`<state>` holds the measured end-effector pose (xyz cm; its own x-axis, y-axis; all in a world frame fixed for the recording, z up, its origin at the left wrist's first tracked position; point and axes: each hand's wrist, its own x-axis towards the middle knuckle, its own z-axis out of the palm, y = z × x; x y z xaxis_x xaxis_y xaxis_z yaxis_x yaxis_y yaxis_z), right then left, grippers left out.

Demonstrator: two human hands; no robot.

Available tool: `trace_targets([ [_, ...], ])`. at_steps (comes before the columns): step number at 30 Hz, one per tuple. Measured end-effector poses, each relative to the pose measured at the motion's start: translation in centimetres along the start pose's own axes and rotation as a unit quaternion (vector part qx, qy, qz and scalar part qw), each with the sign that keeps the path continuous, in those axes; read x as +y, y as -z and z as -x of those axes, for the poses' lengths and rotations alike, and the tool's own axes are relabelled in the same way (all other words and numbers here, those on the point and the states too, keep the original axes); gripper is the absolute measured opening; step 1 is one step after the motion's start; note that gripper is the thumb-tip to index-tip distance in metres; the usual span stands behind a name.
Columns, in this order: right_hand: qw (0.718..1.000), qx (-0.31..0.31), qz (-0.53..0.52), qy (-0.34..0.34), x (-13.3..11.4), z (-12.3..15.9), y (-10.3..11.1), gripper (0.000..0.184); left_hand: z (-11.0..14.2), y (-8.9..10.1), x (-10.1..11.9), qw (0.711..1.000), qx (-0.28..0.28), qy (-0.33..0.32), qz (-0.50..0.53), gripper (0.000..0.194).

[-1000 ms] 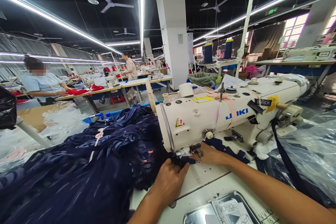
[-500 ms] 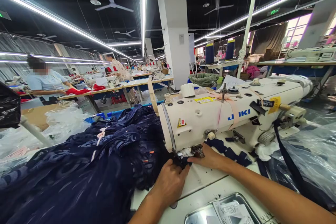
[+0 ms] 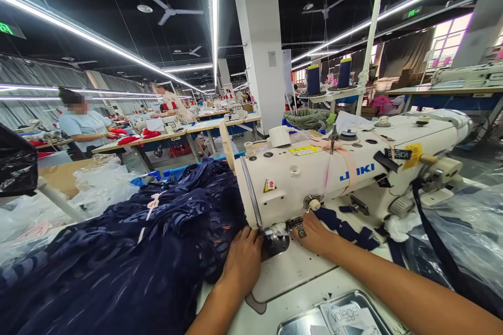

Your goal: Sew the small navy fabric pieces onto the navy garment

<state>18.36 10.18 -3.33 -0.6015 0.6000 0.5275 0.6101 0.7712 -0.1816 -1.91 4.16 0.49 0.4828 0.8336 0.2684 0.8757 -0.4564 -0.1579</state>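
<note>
Left hand (image 3: 242, 257) curling at machine-side edge of dark navy, swirl-patterned cloth heap (image 3: 157, 251); fingertips hiding, pinch cannot be told. Right hand (image 3: 312, 233) reaching under cream metal sewing machine (image 3: 293, 188); fingertips hidden, closure likewise undetermined. Shiny steel needle plate (image 3: 277, 245) showing between hands. Cloth lying left of machine; judging soft, limp, probably slippery, heavy in bulk; best gripping near edge, fingers flat. Flat navy fabric pieces (image 3: 346, 233) lying beyond right forearm.
</note>
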Motion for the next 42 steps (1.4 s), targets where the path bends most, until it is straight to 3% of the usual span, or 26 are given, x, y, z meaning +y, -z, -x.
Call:
trace_targets([
  [6, 0.997, 0.023, 0.072, 0.03, -1.3, -0.7, 1.0, 0.028, 0.0, 0.2, 0.1, 1.0, -0.014, -0.005, -0.008, 0.033],
  [11, 0.986, 0.064, 0.144, 0.053, -2.0, -1.5, 1.6, 0.031, -1.3, 0.4, -1.3, 0.998, 0.007, -0.032, 0.055, 0.023],
  [21, 0.991, 0.069, 0.104, 0.039, -2.1, -1.9, 1.4, 0.032, -1.4, -0.9, -1.7, 0.992, 0.066, -0.01, 0.107, 0.038],
  [28, 0.992, 0.072, 0.09, 0.048, -2.0, -1.8, 1.2, 0.032, -1.1, -2.0, -1.4, 0.948, 0.117, 0.096, 0.281, 0.03],
  [42, 0.984, 0.135, 0.098, 0.064, -2.7, -1.3, 1.3, 0.035, -2.2, -2.6, -1.3, 0.902, 0.109, 0.128, 0.397, 0.041],
])
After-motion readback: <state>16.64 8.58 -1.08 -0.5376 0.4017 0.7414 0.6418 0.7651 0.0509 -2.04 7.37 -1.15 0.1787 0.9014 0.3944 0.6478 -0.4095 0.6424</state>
